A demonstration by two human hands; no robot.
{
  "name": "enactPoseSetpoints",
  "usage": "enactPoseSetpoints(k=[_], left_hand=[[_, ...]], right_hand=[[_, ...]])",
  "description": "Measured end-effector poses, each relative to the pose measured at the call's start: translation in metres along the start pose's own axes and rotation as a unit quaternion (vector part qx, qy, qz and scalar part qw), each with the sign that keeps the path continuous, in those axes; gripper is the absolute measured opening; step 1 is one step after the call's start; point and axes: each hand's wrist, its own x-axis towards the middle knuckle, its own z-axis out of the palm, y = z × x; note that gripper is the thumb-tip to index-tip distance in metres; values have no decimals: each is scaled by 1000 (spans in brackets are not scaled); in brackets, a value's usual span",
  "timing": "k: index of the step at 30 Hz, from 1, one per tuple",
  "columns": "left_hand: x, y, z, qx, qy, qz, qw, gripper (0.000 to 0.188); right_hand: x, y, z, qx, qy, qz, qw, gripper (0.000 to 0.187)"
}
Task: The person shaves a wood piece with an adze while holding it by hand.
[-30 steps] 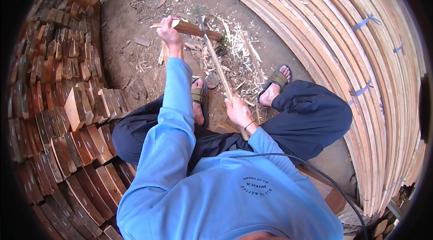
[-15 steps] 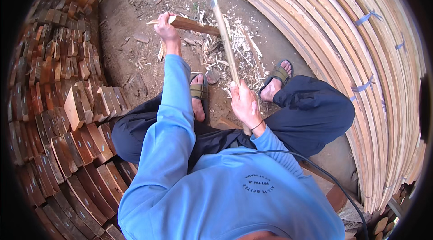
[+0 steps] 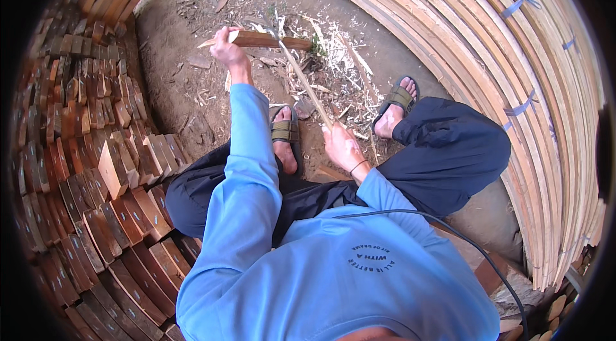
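Where the blade crosses the block: a glance off the wood could carry the edge toward my left fingers, which clasp the block's left end.
Right fingers: wrapped round the handle; a slack hold could twist the blade.
Left foot: bare-toed in its sandal, near the handle's line, so a slip could reach it.
Block: above the ground, toward its far edge; what props the right end I cannot tell, and a wobble there could cause a skid.
Wood: block brown, straight-sided, with a pale cut face; handle pale, slim, straight.
Chips: pale, thin slivers, strewn toward the ground's right edge, along the planks.
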Motion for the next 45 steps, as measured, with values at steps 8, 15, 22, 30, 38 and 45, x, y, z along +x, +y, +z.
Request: enactPoseSetpoints(k=[8,15,22,30,38,45], left_hand=[[-1,6,0,-51,4,-20,998,31],[-2,5,-4,-90,23,-64,994,31],[2,4,-2,-116,33,-60,991,28],[4,-1,-9,-113,32,-64,991,25],[5,-8,-8,-116,26,-58,991,25],[7,-6,-10,-109,44,-86,989,25]], right_hand=[[1,7,-1,49,-12,10,999,29],[3,2,-3,56,69,-18,996,31],[5,1,0,-43,-57,73,995,30],[5,7,4,-14,-143,56,988,31],[4,1,2,100,49,-40,993,28],[4,3,3,42,9,7,999,30]])
